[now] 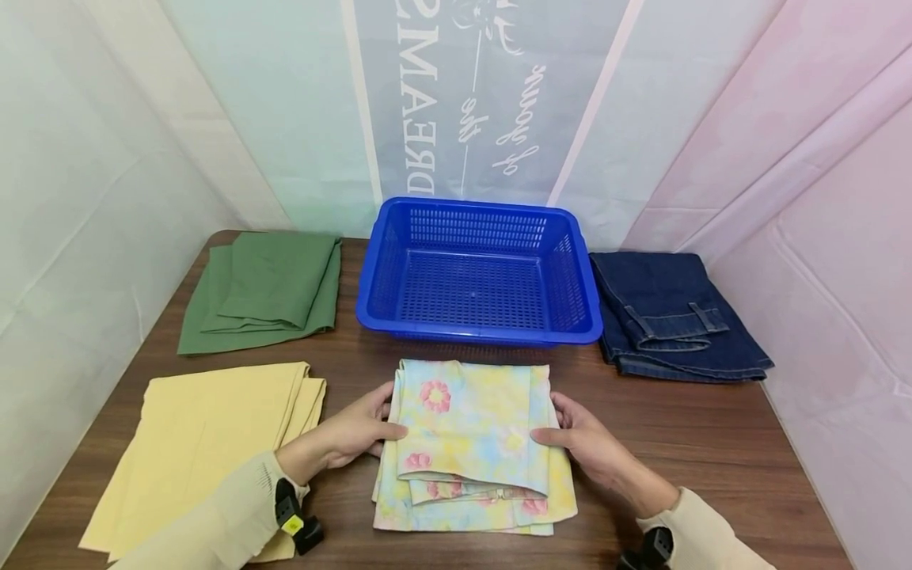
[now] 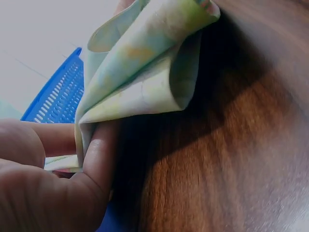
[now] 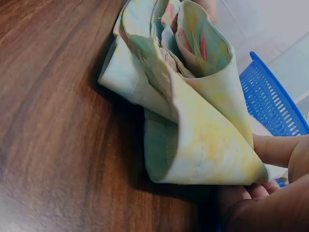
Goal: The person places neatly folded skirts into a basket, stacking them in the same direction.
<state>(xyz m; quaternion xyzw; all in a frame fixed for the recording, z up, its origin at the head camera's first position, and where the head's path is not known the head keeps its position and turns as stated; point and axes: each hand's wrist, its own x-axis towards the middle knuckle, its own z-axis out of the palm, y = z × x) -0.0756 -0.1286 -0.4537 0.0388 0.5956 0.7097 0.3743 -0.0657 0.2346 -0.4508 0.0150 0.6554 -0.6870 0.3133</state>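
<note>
A folded floral garment [image 1: 470, 427] in yellow, pale blue and pink lies before me, its layers showing along the near edge. My left hand [image 1: 359, 427] grips its left side, thumb on top and fingers beneath. On the opposite side my right hand [image 1: 587, 439] pinches the fabric the same way. In the left wrist view the cloth [image 2: 140, 72] bends up from the wood between thumb and fingers. The right wrist view shows the rolled layers [image 3: 207, 121] lifted at the edge, with the right fingers [image 3: 258, 191] partly hidden under them.
A blue plastic basket [image 1: 479, 328] stands behind the garment with nothing in it. Folded green cloth [image 1: 271, 281] lies at the back left, pale yellow cloth [image 1: 207, 443] at the near left, partly under the left sleeve. Folded dark jeans [image 1: 673, 317] are right of the basket. Fabric walls surround the wooden table [image 1: 712, 443].
</note>
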